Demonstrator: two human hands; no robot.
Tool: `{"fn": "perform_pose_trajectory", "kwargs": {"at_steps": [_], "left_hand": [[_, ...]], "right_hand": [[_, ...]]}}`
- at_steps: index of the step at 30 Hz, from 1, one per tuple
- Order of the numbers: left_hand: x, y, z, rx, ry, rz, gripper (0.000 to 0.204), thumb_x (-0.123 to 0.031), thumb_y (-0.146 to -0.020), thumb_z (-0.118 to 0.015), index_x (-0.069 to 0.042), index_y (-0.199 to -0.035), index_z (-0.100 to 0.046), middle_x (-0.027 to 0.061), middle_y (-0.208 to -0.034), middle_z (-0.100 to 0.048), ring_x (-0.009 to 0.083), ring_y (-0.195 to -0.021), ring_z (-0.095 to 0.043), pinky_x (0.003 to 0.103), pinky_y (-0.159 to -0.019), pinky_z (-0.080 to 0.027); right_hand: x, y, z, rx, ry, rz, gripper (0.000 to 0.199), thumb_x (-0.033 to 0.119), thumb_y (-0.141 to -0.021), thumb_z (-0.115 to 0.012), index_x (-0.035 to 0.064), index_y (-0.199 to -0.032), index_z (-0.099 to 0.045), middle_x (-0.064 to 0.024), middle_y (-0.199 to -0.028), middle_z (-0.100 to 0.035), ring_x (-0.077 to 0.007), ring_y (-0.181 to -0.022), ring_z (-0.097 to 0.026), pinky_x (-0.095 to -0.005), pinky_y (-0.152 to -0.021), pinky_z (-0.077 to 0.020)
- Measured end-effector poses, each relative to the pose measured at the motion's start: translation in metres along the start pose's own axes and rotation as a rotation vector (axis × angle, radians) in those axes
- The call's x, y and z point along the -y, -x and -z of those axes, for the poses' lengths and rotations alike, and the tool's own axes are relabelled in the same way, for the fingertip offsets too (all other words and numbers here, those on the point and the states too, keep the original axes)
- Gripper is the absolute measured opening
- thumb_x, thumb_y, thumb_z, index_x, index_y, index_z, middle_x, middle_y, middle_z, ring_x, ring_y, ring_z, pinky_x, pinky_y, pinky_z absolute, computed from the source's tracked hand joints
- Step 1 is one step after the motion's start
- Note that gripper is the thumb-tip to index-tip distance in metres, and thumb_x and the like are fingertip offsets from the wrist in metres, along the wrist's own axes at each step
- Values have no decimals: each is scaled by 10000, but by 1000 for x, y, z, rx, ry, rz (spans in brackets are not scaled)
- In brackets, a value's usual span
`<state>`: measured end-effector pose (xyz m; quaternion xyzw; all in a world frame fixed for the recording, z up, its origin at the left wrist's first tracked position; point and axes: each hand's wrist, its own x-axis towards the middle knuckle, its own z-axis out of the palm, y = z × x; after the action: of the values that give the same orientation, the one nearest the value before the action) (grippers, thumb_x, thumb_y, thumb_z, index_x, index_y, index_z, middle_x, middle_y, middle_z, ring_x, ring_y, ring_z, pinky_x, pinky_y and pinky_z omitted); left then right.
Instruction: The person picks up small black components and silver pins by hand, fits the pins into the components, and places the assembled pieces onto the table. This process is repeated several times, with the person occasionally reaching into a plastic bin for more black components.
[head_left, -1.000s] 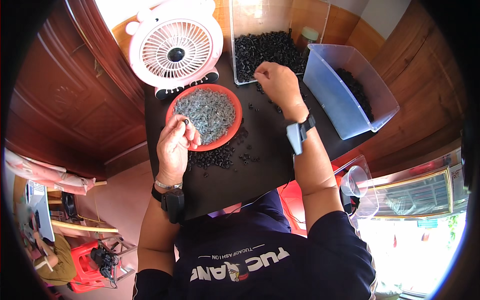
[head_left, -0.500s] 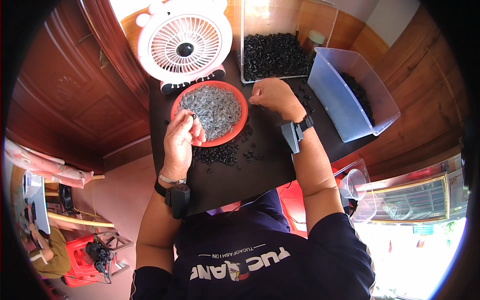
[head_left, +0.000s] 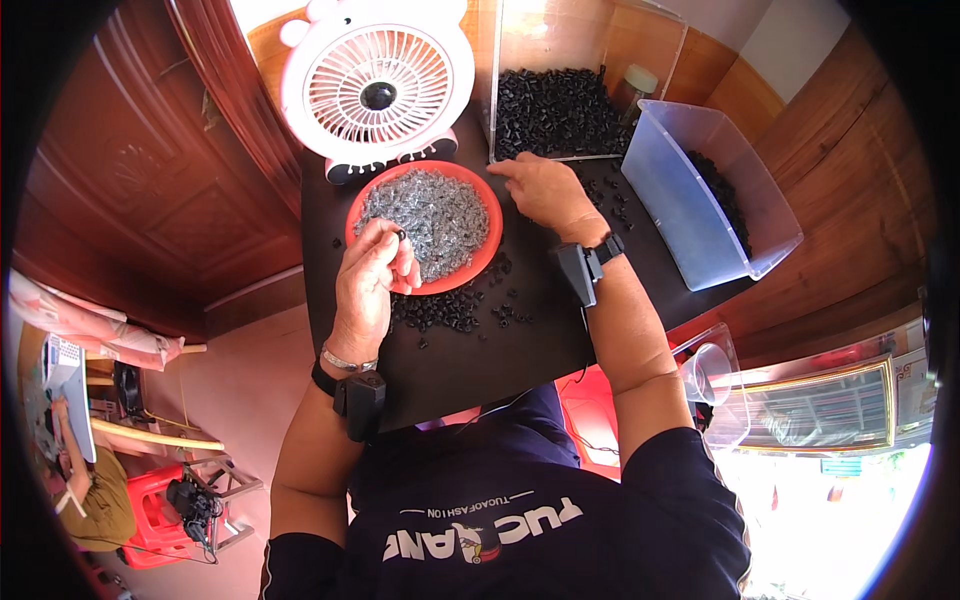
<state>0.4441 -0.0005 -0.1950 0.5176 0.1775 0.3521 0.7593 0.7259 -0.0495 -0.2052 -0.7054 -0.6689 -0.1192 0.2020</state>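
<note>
Between the thumb and fingers of my left hand (head_left: 366, 285) is a small black plastic piece (head_left: 401, 235), pinched at the near left rim of a red round tray (head_left: 492, 252). Small clear plastic pieces (head_left: 430, 215) heap up in that tray. My right hand (head_left: 548, 195) hovers over the table right of the tray, index finger stretched out to the left and the other fingers partly curled; nothing shows in it. A pile of small black pieces (head_left: 440, 312) lies on the dark table along the tray's near side. More loose black pieces (head_left: 610, 200) are scattered beyond my right wrist.
A pink and white fan (head_left: 378, 95) stands behind the tray. At the back, a clear bin (head_left: 492, 120) holds many black pieces, with a lidded jar (head_left: 634, 88) beside them. On the right a bluish translucent bin (head_left: 680, 200) holds more. Another person (head_left: 95, 505) sits far left.
My right hand's index finger has straightened out from a closed pinch. The left hand keeps its black piece at the tray's rim. The whole view has shifted slightly.
</note>
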Motion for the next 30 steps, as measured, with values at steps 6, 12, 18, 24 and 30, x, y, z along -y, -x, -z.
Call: {"fn": "perform_pose_trajectory", "kwargs": {"at_steps": [6,12,18,24,30], "left_hand": [[-2,0,-2,21,-1,12,203,-247,-965,-446,-54,-976,-507,17,-721,-477,153,-636,-532,245,-555,-369],[-1,1,4,-12,7,11,199,-251,-962,-452,-60,-942,-505,10,-706,-476,146,-615,-529,241,-539,-369],[-3,1,1,16,2,22,193,-252,-966,-460,-67,-955,-515,9,-707,-490,138,-617,-537,228,-523,-372],[-3,2,4,30,11,19,205,-252,-967,-455,-59,-994,-517,13,-716,-492,138,-619,-538,231,-529,-377],[-8,4,-3,4,26,38,168,-206,-968,-431,-65,-921,-510,-4,-681,-498,96,-581,-525,207,-507,-391]], "right_hand": [[16,-7,-8,98,201,-9,332,117,-846,-507,161,-1157,-613,-133,-924,-618,-317,-793,-645,-397,-691,-529],[20,-8,16,363,333,-163,213,151,-798,-516,114,-894,-703,-162,-822,-670,-311,-812,-671,-427,-681,-538],[6,3,23,105,126,-190,259,190,-854,-489,141,-983,-707,-137,-887,-679,-328,-864,-645,-439,-761,-516],[-7,4,20,30,143,-191,224,199,-850,-502,137,-917,-707,-136,-861,-675,-341,-821,-652,-450,-718,-529],[-31,12,50,-30,122,-522,219,230,-818,-527,119,-846,-713,-134,-840,-685,-351,-833,-650,-456,-749,-513]]}}
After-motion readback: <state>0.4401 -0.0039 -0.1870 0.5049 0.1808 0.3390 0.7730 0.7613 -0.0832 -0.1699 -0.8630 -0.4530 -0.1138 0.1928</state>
